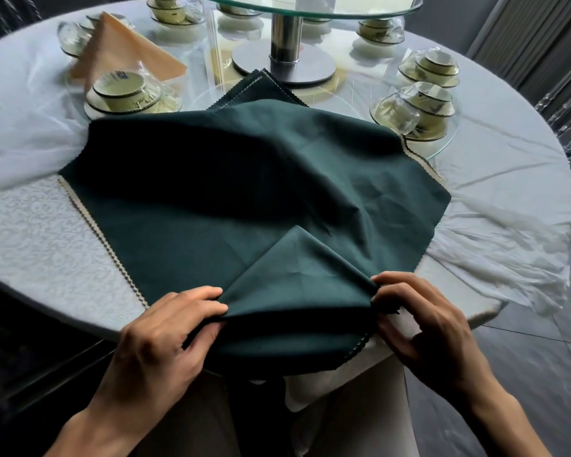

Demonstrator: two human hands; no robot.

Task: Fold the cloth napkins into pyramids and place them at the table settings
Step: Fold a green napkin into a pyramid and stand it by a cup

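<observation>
2 bare hands are on the dark green cloth napkin (261,192) at the near edge of the round white-clothed table (495,166). The left hand (165,331) pinches the fabric between thumb and curled fingers at the left end of a fold, and the right hand (422,324) pinches the right end, so the hands are apart with a triangular flap of the napkin turned up between them. The rest of the napkin lies spread flat across the table, its pale zigzag-stitched edge showing on the left and on the far right, and its near edge hangs over the table rim.

Just beyond it, touching its far edge, lies a stack of more dark green napkins (261,85) with the same zigzag trim. Behind that stands the metal post and disc base of a glass turntable (285,37).

At far left, 1 peach cloth napkin folded into a pyramid (122,51) stands among plastic-wrapped sets of cream bowls and cups with dark rims (126,92). More wrapped sets (422,107) sit at the right on a glass plate. The nearest left cup carries a small blue mark, too blurred to read.
</observation>
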